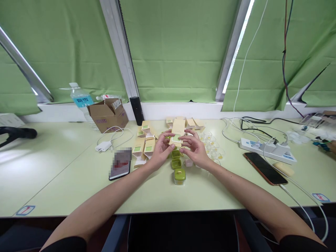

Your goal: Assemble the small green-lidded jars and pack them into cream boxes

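Note:
Between my two hands is a small cream carton (178, 126) with a green square on its lower part, raised above the table. My left hand (163, 147) grips its left side, thumb toward the lower edge. On the other side, my right hand (194, 148) has its fingers curled against the carton's right edge. Below them stand green square cups (176, 163) in a row. Nearest me is a clear jar with a green lid (180, 176). Several clear containers (211, 143) lie right of my right hand, and more cream cartons (149, 146) stand left of my left hand.
A phone (120, 163) and white charger (103, 146) lie to the left, with a brown cardboard box (108, 117), water bottle (82, 101) and black cylinder (137, 110) behind. At right are a power strip (267, 150), cables and another phone (264, 168). Part of another person's hand (333, 146) shows at the right edge.

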A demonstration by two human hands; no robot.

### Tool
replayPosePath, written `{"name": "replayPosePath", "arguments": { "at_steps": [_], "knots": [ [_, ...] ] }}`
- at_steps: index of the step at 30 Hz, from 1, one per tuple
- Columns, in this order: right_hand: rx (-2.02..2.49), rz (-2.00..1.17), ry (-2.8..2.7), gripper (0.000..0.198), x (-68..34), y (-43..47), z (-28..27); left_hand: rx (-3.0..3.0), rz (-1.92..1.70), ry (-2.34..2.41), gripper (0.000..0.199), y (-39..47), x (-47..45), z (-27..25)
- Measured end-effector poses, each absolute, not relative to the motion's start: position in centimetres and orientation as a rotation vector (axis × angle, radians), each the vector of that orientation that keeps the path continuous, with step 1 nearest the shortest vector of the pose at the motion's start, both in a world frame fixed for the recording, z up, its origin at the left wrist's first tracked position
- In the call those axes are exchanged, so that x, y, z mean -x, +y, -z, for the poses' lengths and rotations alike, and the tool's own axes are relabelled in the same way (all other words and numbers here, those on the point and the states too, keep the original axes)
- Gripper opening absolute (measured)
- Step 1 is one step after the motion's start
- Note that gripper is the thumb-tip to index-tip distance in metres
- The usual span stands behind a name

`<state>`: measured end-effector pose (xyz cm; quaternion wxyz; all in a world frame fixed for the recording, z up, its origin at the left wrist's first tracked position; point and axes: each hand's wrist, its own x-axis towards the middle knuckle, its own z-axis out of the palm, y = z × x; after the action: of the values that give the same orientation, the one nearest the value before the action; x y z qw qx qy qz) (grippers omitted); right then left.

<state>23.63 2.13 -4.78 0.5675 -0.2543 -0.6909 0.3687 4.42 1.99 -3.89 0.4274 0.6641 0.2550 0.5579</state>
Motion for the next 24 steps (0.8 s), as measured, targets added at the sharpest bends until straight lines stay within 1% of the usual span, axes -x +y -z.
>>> {"name": "replayPosePath", "arguments": {
  "at_steps": [7,13,20,24],
  "knots": [
    [0.635,-0.846,-1.598,0.043,-23.52,2.3,5.04,-1.694,-1.413,0.648,0.043,2.14,-4.49,4.28],
    [0.634,-0.833,-1.58,0.036,-23.36,2.09,4.91,-1.709,-1.434,0.682,0.043,2.42,-4.49,4.72],
    [0.662,-0.806,-1.58,0.035,-23.19,1.82,4.8,-1.687,-1.445,0.695,0.041,2.34,-4.63,4.66],
    [0.654,-0.796,-1.579,0.031,-23.1,1.68,4.78,-1.687,-1.456,0.729,0.04,2.28,-4.85,4.68]
  ]
}}
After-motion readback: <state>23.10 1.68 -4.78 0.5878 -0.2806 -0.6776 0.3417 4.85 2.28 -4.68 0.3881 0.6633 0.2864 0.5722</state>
